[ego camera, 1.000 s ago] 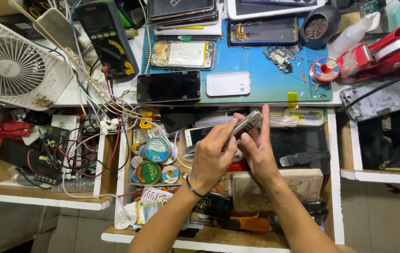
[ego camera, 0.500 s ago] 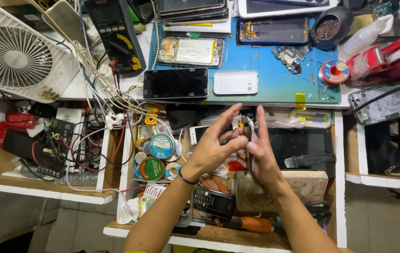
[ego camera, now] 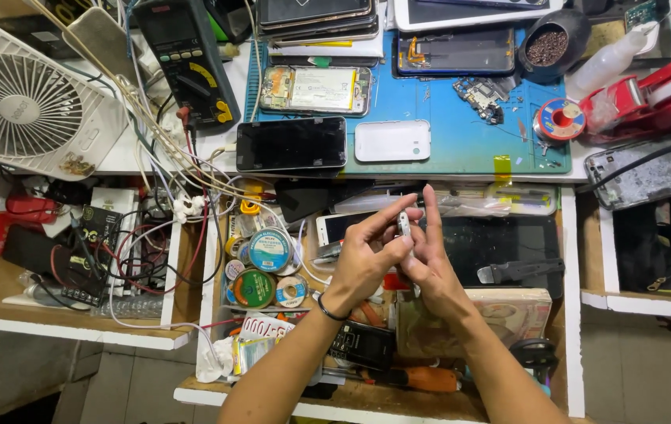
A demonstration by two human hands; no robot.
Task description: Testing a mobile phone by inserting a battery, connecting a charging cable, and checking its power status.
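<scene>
My two hands meet over an open drawer [ego camera: 573, 314] at the workbench's front. My left hand [ego camera: 367, 255] and my right hand [ego camera: 430, 263] together grip a thin silver phone [ego camera: 405, 229], seen edge-on between the fingers. The right index finger points straight up beside it. A dark band circles my left wrist. Under the hands lie a white phone [ego camera: 335, 226], a black keypad phone [ego camera: 361, 345] and a book [ego camera: 508, 314].
A blue work mat [ego camera: 461, 118] carries a black phone [ego camera: 291, 144], a white phone [ego camera: 393, 141], an opened phone [ego camera: 316, 89] and a solder reel [ego camera: 557, 122]. A white fan [ego camera: 25, 102], a multimeter [ego camera: 186, 59] and tangled wires lie left. Round tins [ego camera: 261, 267] fill the drawer's left side.
The phone has turned from showing its flat face to edge-on between my hands. Both hands stayed over the drawer and shifted slightly lower.
</scene>
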